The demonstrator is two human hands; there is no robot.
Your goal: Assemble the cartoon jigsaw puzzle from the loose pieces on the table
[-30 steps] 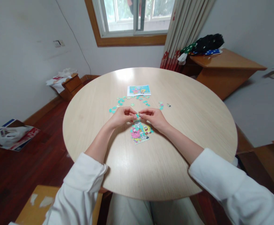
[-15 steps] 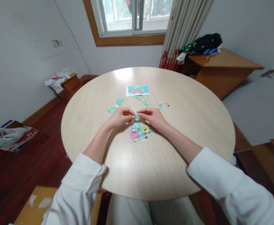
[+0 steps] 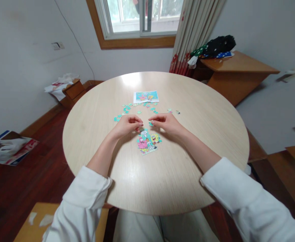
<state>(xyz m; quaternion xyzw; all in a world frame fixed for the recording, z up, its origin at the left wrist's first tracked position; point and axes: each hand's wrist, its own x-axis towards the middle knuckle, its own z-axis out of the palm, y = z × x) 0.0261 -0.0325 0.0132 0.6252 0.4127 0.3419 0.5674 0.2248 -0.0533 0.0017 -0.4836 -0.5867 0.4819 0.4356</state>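
A partly joined jigsaw puzzle point(image 3: 147, 144) lies on the round table, showing a pink, a yellow and a pale teal cartoon figure. Just above its upper right edge, my right hand point(image 3: 166, 122) pinches a small teal puzzle piece point(image 3: 150, 123) between thumb and forefinger. My left hand point(image 3: 129, 125) is at the puzzle's upper left, fingers curled and thumb close to the forefinger. Whatever its fingertips hold, if anything, is too small to make out. A gap separates the two hands. Loose puzzle pieces point(image 3: 126, 109) are scattered beyond them, partly covered by the hands.
A printed reference picture point(image 3: 145, 96) lies past the loose pieces. A few pieces point(image 3: 178, 112) sit apart on the right. The pale round table point(image 3: 157, 188) has a curved edge close to my lap. Behind it are a window, a curtain point(image 3: 187, 40) and a wooden desk point(image 3: 240, 64).
My hands have come apart; the left drew back from the piece, which stays in the right. The view has shifted slightly. The joined puzzle's top edge shows more.
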